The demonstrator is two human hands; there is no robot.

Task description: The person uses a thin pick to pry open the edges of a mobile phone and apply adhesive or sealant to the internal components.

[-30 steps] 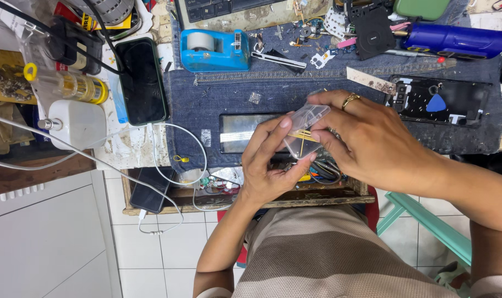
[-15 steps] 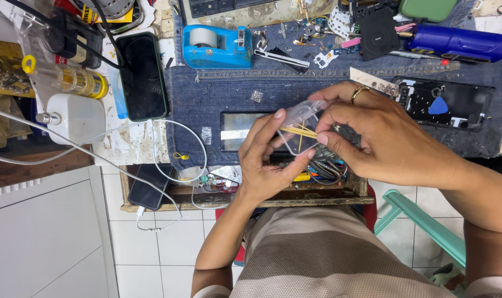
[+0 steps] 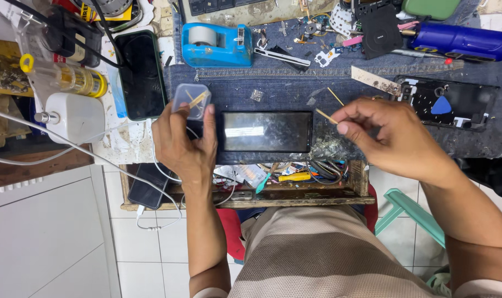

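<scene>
My left hand (image 3: 183, 144) holds a small clear plastic box (image 3: 191, 100) with thin wooden sticks inside, at the left end of a dark phone (image 3: 264, 131) lying flat on the denim-covered bench (image 3: 284, 88). My right hand (image 3: 391, 135) pinches one thin wooden stick (image 3: 326, 116) between thumb and forefinger, just right of the phone. A second stick (image 3: 335, 96) lies on the denim a little farther up.
A blue tape dispenser (image 3: 215, 44), a black phone (image 3: 142, 74), a yellow bottle (image 3: 80, 80) and a white charger (image 3: 77, 117) sit at the back left. An opened phone back (image 3: 455, 102) and a blue cylinder (image 3: 463, 40) lie at the right. Below the bench a drawer (image 3: 273, 185) holds tools and cables.
My hands were together over the phone, working at the clear box. They have parted: the left carried the box to the left, the right drew out a stick to the right, uncovering the phone.
</scene>
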